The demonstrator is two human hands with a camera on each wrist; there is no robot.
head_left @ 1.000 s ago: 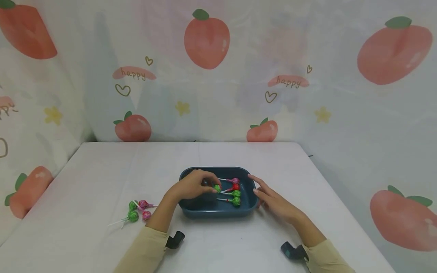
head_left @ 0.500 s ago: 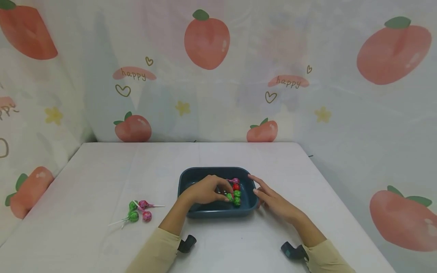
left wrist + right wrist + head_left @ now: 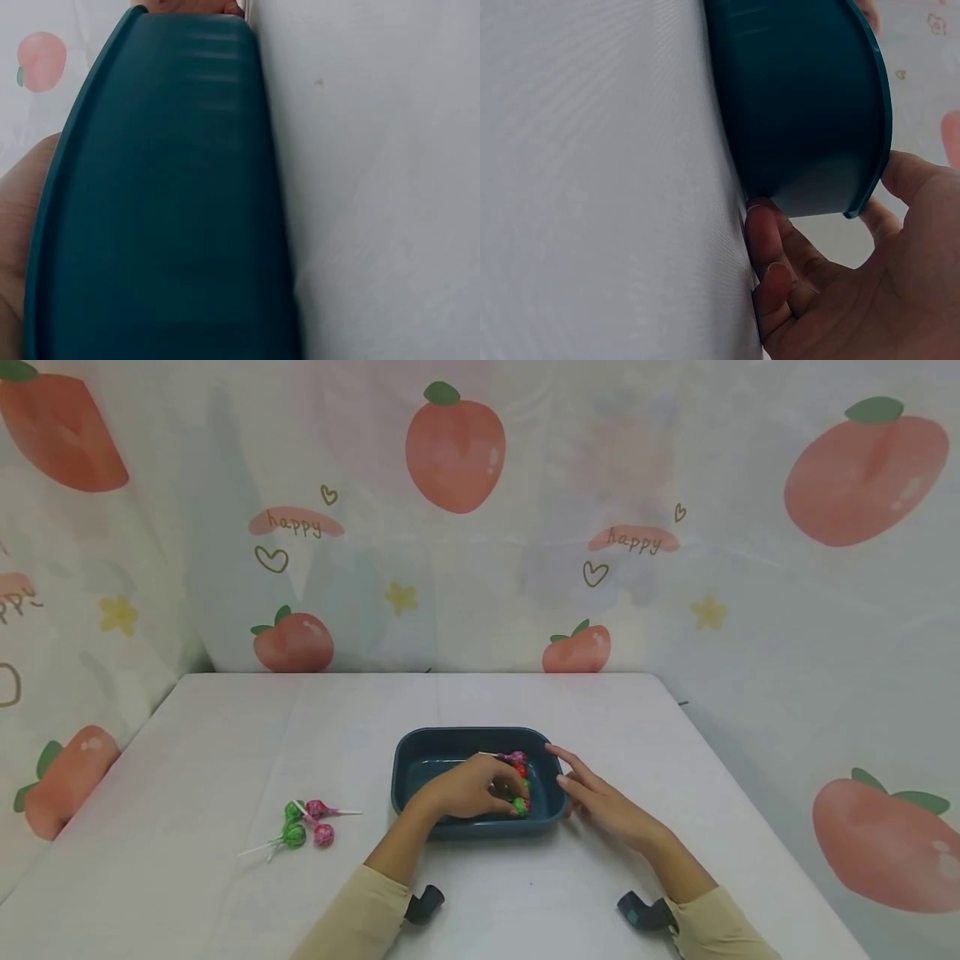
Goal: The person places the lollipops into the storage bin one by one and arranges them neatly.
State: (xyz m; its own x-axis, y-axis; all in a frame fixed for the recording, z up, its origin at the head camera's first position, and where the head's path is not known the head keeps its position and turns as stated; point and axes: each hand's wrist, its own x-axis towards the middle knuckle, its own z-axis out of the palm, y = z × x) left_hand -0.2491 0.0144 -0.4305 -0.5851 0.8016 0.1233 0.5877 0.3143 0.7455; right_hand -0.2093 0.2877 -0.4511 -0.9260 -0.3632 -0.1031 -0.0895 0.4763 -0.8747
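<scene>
A dark blue rectangular tray (image 3: 487, 830) stands on the white table. Inside its right end lie lollipops in a column, a pink one (image 3: 518, 757) at the back, then a red one (image 3: 521, 770). My left hand (image 3: 476, 787) reaches in over the near wall and pinches a green lollipop (image 3: 519, 807) low in the tray, covering the sticks. Most of that hand hides behind the tray wall (image 3: 165, 187) in the left wrist view. My right hand (image 3: 603, 802) rests its fingertips against the tray's right end, with the thumb at the rim (image 3: 885, 112) in the right wrist view.
Left of the tray, several green lollipops (image 3: 293, 836) and pink lollipops (image 3: 323, 835) lie in a loose cluster, sticks crossing. A dark device (image 3: 425, 904) juts from the left wrist, another (image 3: 643, 912) from the right. A fruit-printed cloth (image 3: 480, 568) hangs behind the table.
My left hand has moved right and toward the near side inside the tray, carrying the green lollipop to the column at the right end. The right hand has stayed at the tray's end.
</scene>
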